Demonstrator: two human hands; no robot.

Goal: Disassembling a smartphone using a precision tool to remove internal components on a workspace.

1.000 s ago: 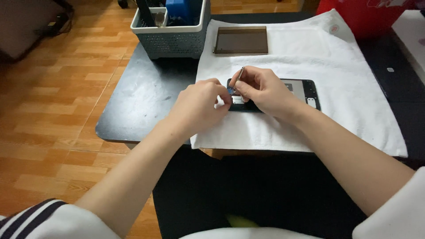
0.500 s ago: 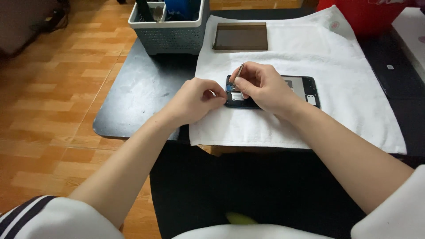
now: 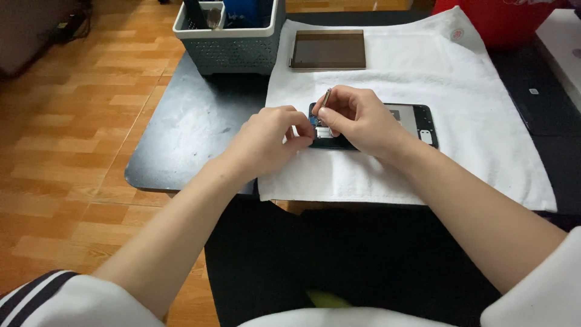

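Both hands are curled: the right hand [image 3: 357, 118] pinches a thin tool [image 3: 325, 99], the left hand [image 3: 270, 141] steadies the opened phone [image 3: 411, 121].

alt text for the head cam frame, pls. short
Two bare hands work on an opened black phone lying on a white towel over a dark table: the right hand holds a thin tool in its grip, the left hand steadies the phone's end. Behind sit a grey basket and a brown panel.

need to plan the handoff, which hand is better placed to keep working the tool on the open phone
Right. The right hand already grips the thin tool, tip down on the open phone. The left hand only pinches at the phone's left edge.
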